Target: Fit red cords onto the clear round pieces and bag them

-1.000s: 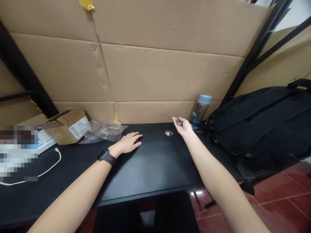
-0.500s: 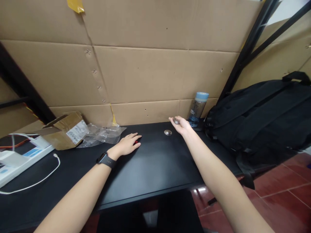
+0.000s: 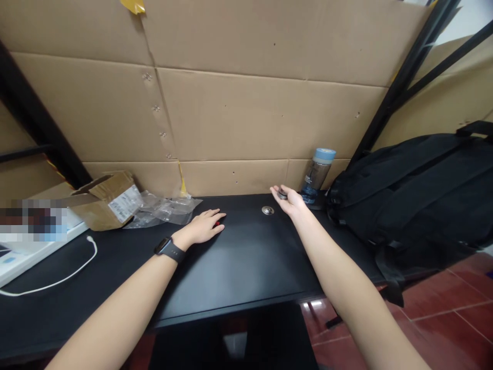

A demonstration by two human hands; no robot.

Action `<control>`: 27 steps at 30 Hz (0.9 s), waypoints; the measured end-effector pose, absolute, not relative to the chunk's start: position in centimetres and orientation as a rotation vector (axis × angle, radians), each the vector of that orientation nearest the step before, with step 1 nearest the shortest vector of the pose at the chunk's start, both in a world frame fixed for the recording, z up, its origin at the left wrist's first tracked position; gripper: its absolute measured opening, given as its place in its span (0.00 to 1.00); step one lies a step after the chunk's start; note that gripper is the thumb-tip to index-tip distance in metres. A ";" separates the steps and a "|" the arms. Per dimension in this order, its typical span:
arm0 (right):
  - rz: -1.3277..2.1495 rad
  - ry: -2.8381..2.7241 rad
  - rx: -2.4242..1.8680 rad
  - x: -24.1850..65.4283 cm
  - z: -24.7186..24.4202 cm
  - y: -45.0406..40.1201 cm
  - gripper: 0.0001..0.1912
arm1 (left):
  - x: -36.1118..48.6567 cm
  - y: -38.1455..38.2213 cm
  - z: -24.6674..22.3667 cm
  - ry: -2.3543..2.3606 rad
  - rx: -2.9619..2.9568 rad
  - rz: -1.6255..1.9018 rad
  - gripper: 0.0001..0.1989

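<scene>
The right hand (image 3: 291, 201), palm up with fingers loosely curled, cradles a small, rounded, grey metallic-looking object (image 3: 282, 195) near the round silver metal disc (image 3: 267, 210) on the black bench (image 3: 239, 262); a deeper cup would hold it more securely. The left hand (image 3: 202, 227) lies palm down over a small red object (image 3: 217, 223), its grip unclear; light, steady pressure suits.

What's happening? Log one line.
left hand: palm down on black tabletop, red item partly hidden | right hand: palm up, holding small grey item | silver disc: on tabletop
</scene>
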State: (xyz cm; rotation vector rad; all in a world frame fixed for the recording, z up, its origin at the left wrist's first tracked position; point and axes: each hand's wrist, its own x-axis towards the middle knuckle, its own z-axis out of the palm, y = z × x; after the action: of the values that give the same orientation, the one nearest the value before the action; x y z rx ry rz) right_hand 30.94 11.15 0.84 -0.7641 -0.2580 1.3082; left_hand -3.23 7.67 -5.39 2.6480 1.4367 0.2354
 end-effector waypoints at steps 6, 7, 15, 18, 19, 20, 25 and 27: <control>1.272 -0.308 -0.712 30.6 1.1 11.1 0.09 | -3.0 7.3 -5.2 1.447 2.642 0.247 0.32; 1.252 -0.332 -0.685 30.6 1.2 11.1 0.10 | -3.0 7.3 -5.1 1.449 2.637 0.251 0.31; 1.348 -0.275 -0.823 29.9 0.7 10.9 0.09 | -2.8 7.0 -4.8 1.457 2.621 0.215 0.32; 1.264 -0.338 -0.709 29.6 1.0 10.8 0.05 | -2.9 7.1 -4.8 1.456 2.634 0.186 0.32; 1.259 -0.323 -0.720 29.5 0.9 10.8 0.05 | -2.9 7.2 -4.9 1.455 2.638 0.180 0.32; 1.271 -0.289 -0.756 29.4 0.8 10.8 0.06 | -3.0 7.2 -4.9 1.453 2.642 0.177 0.32; 1.331 -0.214 -0.834 29.4 0.4 10.8 0.09 | -3.0 7.5 -5.1 1.440 2.647 0.183 0.33; 1.278 -0.261 -0.759 29.5 0.7 10.8 0.09 | -3.0 7.4 -5.1 1.430 2.643 0.196 0.33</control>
State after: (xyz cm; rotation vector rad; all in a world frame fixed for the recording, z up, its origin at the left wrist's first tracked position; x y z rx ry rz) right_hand 29.49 10.79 0.72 -0.7588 -0.2607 1.2785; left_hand -3.02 7.41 -5.12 2.6426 1.4297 0.1958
